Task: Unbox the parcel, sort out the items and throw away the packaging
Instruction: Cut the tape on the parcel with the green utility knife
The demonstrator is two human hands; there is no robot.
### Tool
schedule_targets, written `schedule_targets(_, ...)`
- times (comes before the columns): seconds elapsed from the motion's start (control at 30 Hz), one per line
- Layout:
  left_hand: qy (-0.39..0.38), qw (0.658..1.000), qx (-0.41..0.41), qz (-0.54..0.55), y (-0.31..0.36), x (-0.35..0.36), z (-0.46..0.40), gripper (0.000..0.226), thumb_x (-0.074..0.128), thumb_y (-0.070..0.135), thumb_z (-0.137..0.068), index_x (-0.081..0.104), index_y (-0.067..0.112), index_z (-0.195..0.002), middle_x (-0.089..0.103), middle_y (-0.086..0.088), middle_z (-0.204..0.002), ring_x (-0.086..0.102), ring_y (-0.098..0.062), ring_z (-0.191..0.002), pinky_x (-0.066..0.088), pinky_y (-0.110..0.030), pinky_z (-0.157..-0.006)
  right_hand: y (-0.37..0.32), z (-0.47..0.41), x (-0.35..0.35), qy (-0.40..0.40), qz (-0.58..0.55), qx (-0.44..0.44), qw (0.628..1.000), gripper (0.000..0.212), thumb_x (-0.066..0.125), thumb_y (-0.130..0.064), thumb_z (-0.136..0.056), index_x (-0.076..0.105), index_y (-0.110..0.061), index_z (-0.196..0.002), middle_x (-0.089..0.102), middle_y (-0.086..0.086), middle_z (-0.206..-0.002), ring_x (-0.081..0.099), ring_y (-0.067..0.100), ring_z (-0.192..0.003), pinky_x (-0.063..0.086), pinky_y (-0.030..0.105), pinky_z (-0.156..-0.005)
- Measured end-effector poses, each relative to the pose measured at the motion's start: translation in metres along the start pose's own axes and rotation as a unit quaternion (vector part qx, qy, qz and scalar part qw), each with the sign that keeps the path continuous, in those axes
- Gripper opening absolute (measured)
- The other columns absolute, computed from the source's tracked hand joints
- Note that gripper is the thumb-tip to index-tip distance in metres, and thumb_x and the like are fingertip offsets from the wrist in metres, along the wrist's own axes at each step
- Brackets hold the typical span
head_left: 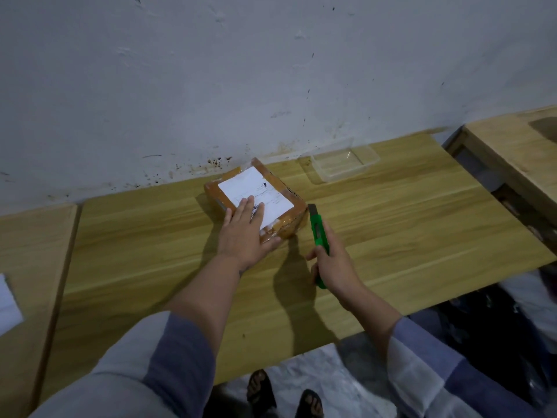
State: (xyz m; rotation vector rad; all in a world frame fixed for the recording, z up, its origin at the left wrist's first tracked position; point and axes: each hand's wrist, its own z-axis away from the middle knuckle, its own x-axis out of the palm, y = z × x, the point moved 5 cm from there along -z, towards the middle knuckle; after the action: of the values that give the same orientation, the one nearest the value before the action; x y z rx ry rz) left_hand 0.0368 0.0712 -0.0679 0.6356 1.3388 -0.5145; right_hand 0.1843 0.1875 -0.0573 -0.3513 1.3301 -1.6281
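Wooden table against a stained wall: taped parcel is pinned flat under the open left hand, green box cutter gripped in the right hand just beside it.

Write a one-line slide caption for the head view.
Left hand flat on the taped parcel, right hand bringing a green utility knife to its side.

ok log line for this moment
left hand flat on parcel | right hand holds green cutter at its right edge | parcel sealed
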Motion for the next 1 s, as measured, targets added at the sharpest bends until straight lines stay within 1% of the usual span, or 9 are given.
schedule_targets(0.1, -0.007, 1.0, -0.011, -0.006, 0.004, 0.001, 0.0, 0.087, 0.029, 0.069, -0.088, 0.0, 0.018, -0.152, -0.008, -0.006, -0.16, -0.011, -0.019, -0.147, -0.006, -0.041, -0.117, 0.013, 0.009, -0.004, -0.013, -0.027, 0.017, 0.999, 0.059, 0.035, -0.011, -0.1, 0.016, -0.038, -0.148, 0.057, 0.003, -0.084, 0.047, 0.016, -0.056, 0.044, 0.028, -0.045)
schedule_targets(0.17, -0.013, 1.0, -0.015, -0.009, 0.004, 0.002, 0.0, 0.086, 0.029, 0.068, -0.088, -0.001, 0.018, -0.152, -0.01, -0.006, -0.16, -0.012, -0.019, -0.147, -0.006, -0.042, -0.117, 0.016, 0.011, -0.004, -0.028, -0.042, 0.022, 0.998, 0.058, 0.035, -0.011, -0.1, 0.016, -0.038, -0.148, 0.055, 0.002, -0.083, 0.046, 0.016, -0.055, 0.044, 0.028, -0.045)
schedule_targets(0.3, -0.028, 1.0, -0.007, -0.005, 0.005, 0.001, -0.001, 0.09, 0.029, 0.071, -0.086, -0.002, 0.017, -0.152, -0.011, -0.006, -0.16, -0.012, -0.019, -0.147, -0.005, -0.043, -0.118, 0.013, 0.01, -0.002, -0.044, -0.079, 0.03, 0.996, 0.056, 0.034, -0.011, -0.1, 0.018, -0.036, -0.148, 0.052, 0.006, -0.085, 0.045, 0.016, -0.057, 0.044, 0.027, -0.042)
schedule_targets(0.47, -0.057, 0.998, 0.005, -0.001, 0.003, -0.005, 0.001, 0.089, 0.032, 0.068, -0.088, -0.001, 0.016, -0.152, -0.01, -0.007, -0.16, -0.01, -0.019, -0.147, -0.003, -0.042, -0.119, 0.011, 0.013, 0.005, -0.049, -0.098, 0.056, 0.992, 0.056, 0.033, -0.012, -0.1, 0.019, -0.036, -0.148, 0.051, 0.007, -0.097, 0.045, 0.016, -0.058, 0.044, 0.026, -0.04)
schedule_targets(0.6, -0.058, 0.998, 0.009, -0.01, 0.004, -0.005, 0.004, 0.088, 0.031, 0.067, -0.089, -0.001, 0.015, -0.152, -0.011, -0.008, -0.16, -0.011, -0.021, -0.147, -0.003, -0.041, -0.118, 0.01, 0.013, 0.011, -0.038, -0.117, 0.062, 0.99, 0.055, 0.033, -0.012, -0.1, 0.02, -0.036, -0.147, 0.047, 0.007, -0.106, 0.045, 0.016, -0.056, 0.043, 0.024, -0.038)
schedule_targets(0.73, -0.058, 0.997, 0.034, -0.027, -0.001, -0.005, 0.004, 0.092, 0.036, 0.067, -0.087, -0.003, 0.015, -0.152, -0.011, -0.008, -0.16, -0.01, -0.021, -0.147, -0.002, -0.04, -0.118, 0.007, 0.017, 0.019, -0.031, -0.121, 0.065, 0.99, 0.055, 0.034, -0.011, -0.099, 0.022, -0.036, -0.147, 0.05, 0.005, -0.094, 0.043, 0.016, -0.054, 0.042, 0.024, -0.039)
schedule_targets(0.87, -0.07, 0.995, 0.062, -0.027, -0.004, -0.006, 0.008, 0.098, 0.047, 0.065, -0.085, -0.005, 0.015, -0.151, -0.012, -0.008, -0.16, -0.01, -0.021, -0.147, -0.001, -0.039, -0.118, 0.004, 0.013, 0.024, -0.006, -0.119, 0.076, 0.99, 0.055, 0.034, -0.012, -0.099, 0.022, -0.036, -0.147, 0.046, 0.007, -0.106, 0.044, 0.017, -0.054, 0.041, 0.023, -0.036)
schedule_targets(1.0, -0.063, 0.995, 0.072, -0.032, -0.008, -0.006, 0.007, 0.101, 0.05, 0.065, -0.083, -0.006, 0.015, -0.151, -0.012, -0.008, -0.16, -0.01, -0.021, -0.147, -0.002, -0.038, -0.118, 0.002, 0.01, 0.025, 0.029, -0.108, 0.072, 0.991, 0.054, 0.034, -0.012, -0.098, 0.023, -0.035, -0.147, 0.046, 0.008, -0.104, 0.044, 0.017, -0.052, 0.04, 0.026, -0.04)
